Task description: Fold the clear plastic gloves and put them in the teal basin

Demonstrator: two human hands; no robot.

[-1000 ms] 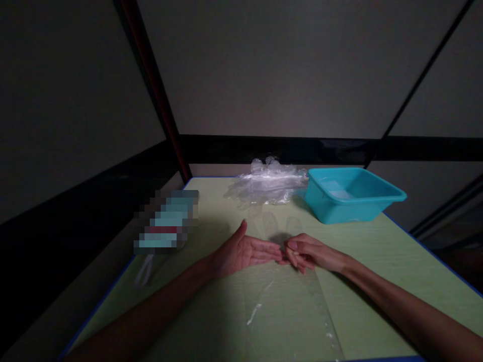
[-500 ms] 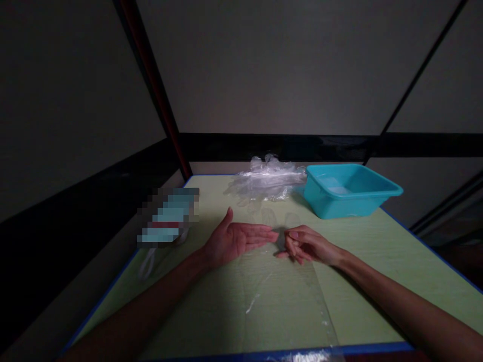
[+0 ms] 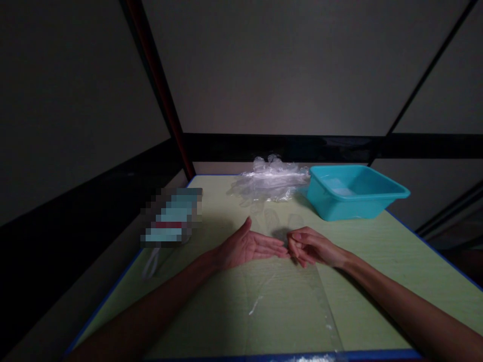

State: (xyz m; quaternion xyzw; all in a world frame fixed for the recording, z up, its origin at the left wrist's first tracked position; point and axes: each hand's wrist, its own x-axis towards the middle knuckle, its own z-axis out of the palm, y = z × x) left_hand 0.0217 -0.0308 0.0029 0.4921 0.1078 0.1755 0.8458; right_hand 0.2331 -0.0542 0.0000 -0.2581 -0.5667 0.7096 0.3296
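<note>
A clear plastic glove lies flat on the table, its finger ends pointing to the far side and its cuff hanging over the near edge. Across its upper part rests my left hand, fingers stretched out together and thumb raised. The left fingertips meet my right hand, whose fingers are curled with thumb and forefinger pressed together by the glove's right side. Whether any film is pinched there is too faint to make out. Behind, a pile of clear plastic gloves sits at the far edge.
A turquoise plastic basin stands at the back right, something pale inside it. On the left lies a pixelated item with a white loop beside it. The pale green table has a blue edge and meets dark-banded walls.
My left hand has slid right and tilted more on edge, so its fingertips now reach my right hand. My right fingers have drawn in slightly. The glove lies as before.
</note>
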